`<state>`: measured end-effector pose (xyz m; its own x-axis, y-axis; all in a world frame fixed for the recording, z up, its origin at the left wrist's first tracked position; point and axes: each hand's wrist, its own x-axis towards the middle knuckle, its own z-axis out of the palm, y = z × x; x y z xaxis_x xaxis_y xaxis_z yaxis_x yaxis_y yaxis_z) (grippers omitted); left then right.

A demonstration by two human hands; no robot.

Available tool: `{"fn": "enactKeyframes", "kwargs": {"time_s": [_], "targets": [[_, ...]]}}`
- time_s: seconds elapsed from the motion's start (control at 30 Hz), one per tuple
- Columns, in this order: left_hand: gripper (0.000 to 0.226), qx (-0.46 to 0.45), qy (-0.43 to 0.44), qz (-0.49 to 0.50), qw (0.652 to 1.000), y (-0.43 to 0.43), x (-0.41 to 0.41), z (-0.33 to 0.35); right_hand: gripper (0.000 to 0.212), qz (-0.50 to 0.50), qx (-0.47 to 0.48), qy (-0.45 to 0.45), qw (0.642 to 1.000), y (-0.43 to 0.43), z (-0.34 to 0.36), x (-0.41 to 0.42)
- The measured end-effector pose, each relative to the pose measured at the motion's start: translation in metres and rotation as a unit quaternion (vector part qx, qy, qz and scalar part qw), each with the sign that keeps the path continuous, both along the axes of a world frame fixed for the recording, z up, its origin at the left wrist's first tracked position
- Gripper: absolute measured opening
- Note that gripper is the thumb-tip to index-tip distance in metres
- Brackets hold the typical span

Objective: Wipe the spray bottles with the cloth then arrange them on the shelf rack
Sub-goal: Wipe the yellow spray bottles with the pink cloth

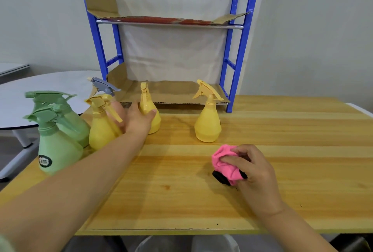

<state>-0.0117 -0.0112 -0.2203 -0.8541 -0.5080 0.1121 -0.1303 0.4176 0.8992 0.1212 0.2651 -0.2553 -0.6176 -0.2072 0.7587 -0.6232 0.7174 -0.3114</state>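
Standing on pale wooden table [181, 171] by grey wall [312, 29], blue shelf rack [241, 49]

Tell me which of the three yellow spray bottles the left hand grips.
The middle yellow bottle, its nozzle facing the camera; the left hand wraps around it. The other two stand either side of it.

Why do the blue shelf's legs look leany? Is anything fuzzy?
Head view: the wide-angle lens splays the blue posts of the shelf rack outward; the left forearm near the camera looks huge and soft; light is even, with faint shadows on the table.
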Motion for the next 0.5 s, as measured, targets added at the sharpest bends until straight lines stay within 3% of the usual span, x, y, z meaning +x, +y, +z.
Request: {"fn": "enactKeyframes", "kwargs": {"time_s": [0.2, 0.37, 0.5], "targets": [[0.087, 0.063, -0.015, 0.088, 0.994, 0.037, 0.037, -0.005, 0.04, 0.01, -0.018, -0.006, 1.0, -0.002, 0.0, 0.0], [0.061, 0.093, 0.01, -0.137, 0.986, 0.08, 0.047, -0.005, 0.038, 0.012, -0.016, 0.001, 1.0, 0.002, -0.001, -0.001], [0.059, 0.045, 0.018, -0.221, 0.974, 0.106, 0.031, 0.008, 0.033, 0.014, -0.036, 0.002, 0.999, 0.011, -0.001, 0.0]]}}
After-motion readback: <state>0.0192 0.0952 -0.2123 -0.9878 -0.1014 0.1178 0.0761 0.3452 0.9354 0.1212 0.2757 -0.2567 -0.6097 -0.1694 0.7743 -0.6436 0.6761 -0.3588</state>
